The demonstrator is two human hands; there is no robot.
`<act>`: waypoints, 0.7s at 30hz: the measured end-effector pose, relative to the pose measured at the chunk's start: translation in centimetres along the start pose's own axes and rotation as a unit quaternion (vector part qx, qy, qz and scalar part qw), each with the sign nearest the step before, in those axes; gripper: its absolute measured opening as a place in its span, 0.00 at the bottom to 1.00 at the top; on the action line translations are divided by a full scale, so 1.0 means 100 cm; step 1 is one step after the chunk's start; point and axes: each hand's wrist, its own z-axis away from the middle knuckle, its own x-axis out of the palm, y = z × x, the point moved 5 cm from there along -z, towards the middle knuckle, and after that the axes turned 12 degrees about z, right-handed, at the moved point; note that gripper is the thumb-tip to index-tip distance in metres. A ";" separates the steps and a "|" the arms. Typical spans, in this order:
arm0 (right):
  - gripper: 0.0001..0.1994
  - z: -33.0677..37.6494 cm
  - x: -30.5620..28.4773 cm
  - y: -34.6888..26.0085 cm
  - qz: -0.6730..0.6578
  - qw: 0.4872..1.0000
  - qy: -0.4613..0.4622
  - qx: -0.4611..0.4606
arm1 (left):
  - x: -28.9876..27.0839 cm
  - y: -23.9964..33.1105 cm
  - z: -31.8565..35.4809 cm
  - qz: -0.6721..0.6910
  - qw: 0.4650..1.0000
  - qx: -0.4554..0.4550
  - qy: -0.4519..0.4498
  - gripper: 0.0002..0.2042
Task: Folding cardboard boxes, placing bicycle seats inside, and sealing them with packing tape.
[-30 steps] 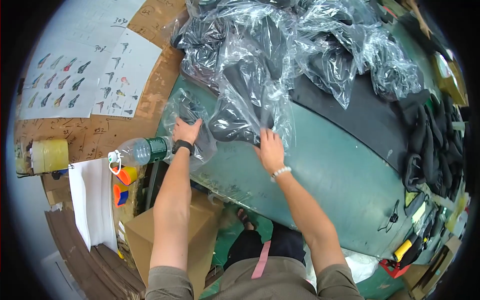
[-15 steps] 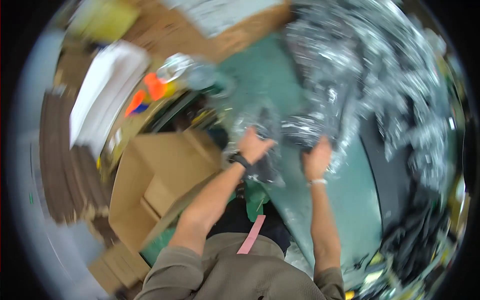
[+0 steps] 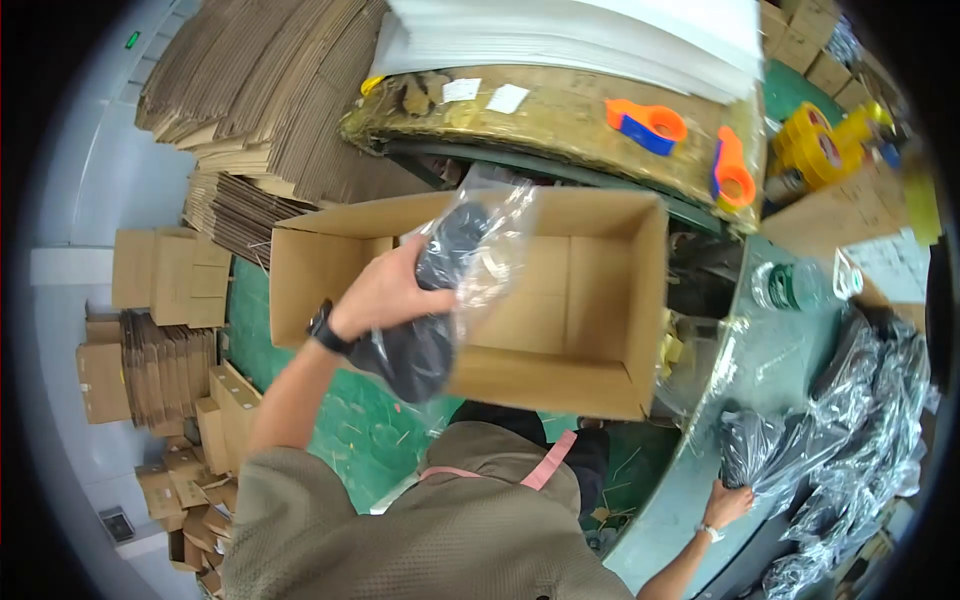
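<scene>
On my left stands a pale wall (image 3: 90, 190); below me spreads a green floor (image 3: 350, 440) littered with scraps (image 3: 600, 514); to my right runs a green counter (image 3: 655, 530).

The place seems to be a workshop, more exactly its packing area. Flattened cardboard boxes (image 3: 250, 90) are piled in tall stacks, and an open carton (image 3: 560, 388) stands near the worktable (image 3: 770, 360). Orange tape dispensers (image 3: 648, 128) lie close to white sheets (image 3: 570, 45), with rolls of yellow tape (image 3: 812, 148) nearby. Dark goods in clear plastic bags (image 3: 855, 425) are heaped. The floor (image 3: 350, 440) is green.
</scene>
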 end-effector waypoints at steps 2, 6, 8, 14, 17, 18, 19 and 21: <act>0.33 0.009 -0.028 -0.011 -0.015 0.996 -0.081 0.037 | -0.037 -0.136 -0.046 -0.081 0.993 -0.086 -0.020 0.39; 0.34 0.054 -0.143 -0.043 -0.263 0.963 -0.011 0.052 | -0.070 -0.379 -0.099 0.034 0.972 -0.228 -0.051 0.36; 0.40 0.110 -0.251 -0.129 -0.240 0.970 0.041 -0.019 | -0.070 -0.462 -0.116 0.022 0.962 -0.270 0.021 0.33; 0.45 0.250 -0.312 -0.480 -0.179 0.815 -0.286 -0.471 | -0.021 -0.620 -0.117 0.204 0.945 -0.243 0.081 0.30; 0.36 0.325 -0.192 -0.593 -0.203 0.795 -0.317 -0.476 | -0.005 -0.601 -0.117 0.223 0.923 -0.281 0.137 0.31; 0.38 0.352 -0.158 -0.625 -0.242 0.785 -0.358 -0.444 | -0.011 -0.602 -0.112 0.153 0.940 -0.252 0.172 0.31; 0.41 0.381 -0.124 -0.654 -0.280 0.772 -0.398 -0.409 | -0.019 -0.597 -0.109 0.080 0.950 -0.221 0.205 0.31; 0.40 0.431 -0.058 -0.692 -0.336 0.818 -0.191 -0.427 | -0.025 -0.586 -0.110 0.137 0.946 -0.250 0.153 0.35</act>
